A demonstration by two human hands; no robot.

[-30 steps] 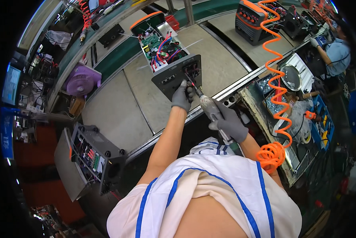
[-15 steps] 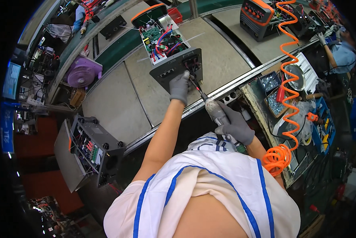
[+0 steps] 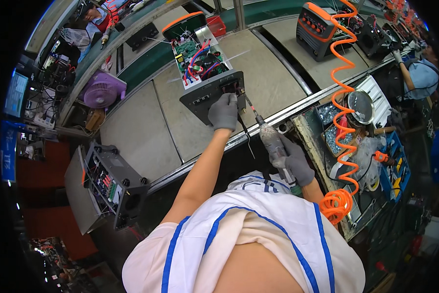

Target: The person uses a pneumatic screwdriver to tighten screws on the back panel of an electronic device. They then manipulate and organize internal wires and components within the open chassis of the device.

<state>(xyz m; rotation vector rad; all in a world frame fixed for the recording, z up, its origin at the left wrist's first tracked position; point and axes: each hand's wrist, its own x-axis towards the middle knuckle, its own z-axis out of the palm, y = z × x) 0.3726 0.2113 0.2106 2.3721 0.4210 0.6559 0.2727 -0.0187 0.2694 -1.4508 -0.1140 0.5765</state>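
An open electronic unit (image 3: 201, 53) stands on the conveyor, its circuit boards and red and blue wires exposed and its dark end panel (image 3: 198, 100) toward me. My left hand (image 3: 223, 112), in a grey glove, is closed at the panel's lower right; whatever its curled fingers hold is hidden. A dark cable (image 3: 245, 131) hangs just right of that hand. My right hand (image 3: 296, 163), also gloved, grips a worn power screwdriver (image 3: 270, 139). Its long bit slants up to the panel's right edge; I cannot tell whether the tip touches.
Another opened unit (image 3: 116, 185) stands at lower left, near a purple fan (image 3: 102, 90). An orange coiled hose (image 3: 344, 88) hangs at right, before screw trays (image 3: 331, 113) and a blue tool bin (image 3: 396, 163). An orange-trimmed unit (image 3: 319, 29) and a co-worker (image 3: 419, 78) are farther right.
My left hand has turned, its fingers curling in more at the panel. The screwdriver's bit has swung up and rightward toward the panel's edge. A co-worker's head has come into view at upper left.
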